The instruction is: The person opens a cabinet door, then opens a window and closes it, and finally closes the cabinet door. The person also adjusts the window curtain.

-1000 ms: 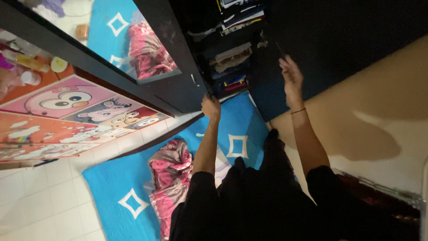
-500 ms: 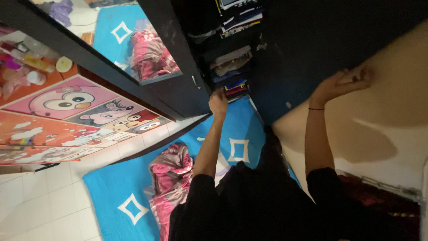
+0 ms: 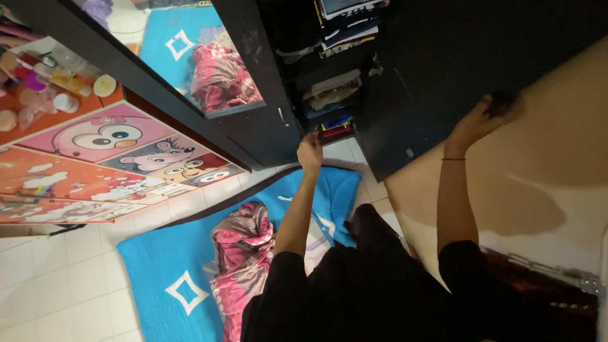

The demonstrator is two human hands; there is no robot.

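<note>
the black wardrobe (image 3: 437, 57) in front of me is the big thing here, tall, rigid and heavy, so i judge only its doors will swing. the mirrored door (image 3: 253, 120) reaches down to my left grip (image 3: 310, 151), which is curled narrow against its lower edge; that edge is a stiff, thin place to hold, and i expect the glass panel above it is fragile. my right grip (image 3: 486, 115) is folded over the outer edge of the other dark door (image 3: 405, 120), up and to the right. between my grips lie shelves of folded clothes (image 3: 329, 88), soft and light. below them the blue mat (image 3: 164, 266) carries a pink blanket (image 3: 244, 253).
</note>
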